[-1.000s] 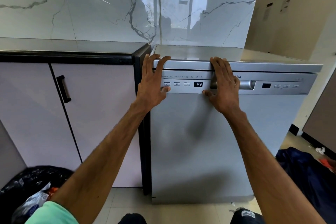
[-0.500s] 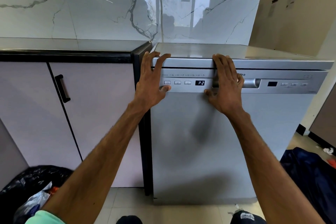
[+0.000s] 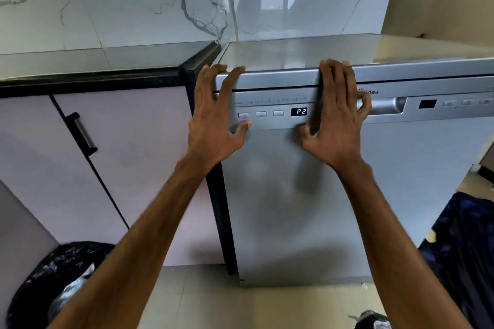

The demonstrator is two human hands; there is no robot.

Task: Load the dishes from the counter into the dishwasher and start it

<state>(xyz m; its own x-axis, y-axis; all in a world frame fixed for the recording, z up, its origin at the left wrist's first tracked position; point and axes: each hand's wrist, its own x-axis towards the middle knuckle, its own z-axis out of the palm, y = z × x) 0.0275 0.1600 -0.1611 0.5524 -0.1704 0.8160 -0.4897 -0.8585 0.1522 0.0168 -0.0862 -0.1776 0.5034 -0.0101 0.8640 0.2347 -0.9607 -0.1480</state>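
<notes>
Black bin bag (image 3: pixel 40 288) at seven o'clock is holding crumpled wrappers. Left hand (image 3: pixel 213 120), fingers spread flat, is pressing the shut dishwasher (image 3: pixel 294 195), thumb sitting just under a button (image 3: pixel 243 115). Display (image 3: pixel 298 111) is reading P2. Right hand (image 3: pixel 336 120), fingers straight, is bracing at one o'clock. Risk: stray thumb pressure altering the programme. Dishwasher contents are hidden.

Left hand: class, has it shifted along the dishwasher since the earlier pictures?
No. The left hand keeps fingertips on the top edge of the dishwasher, thumb just below the leftmost button; only the camera came closer.
</notes>
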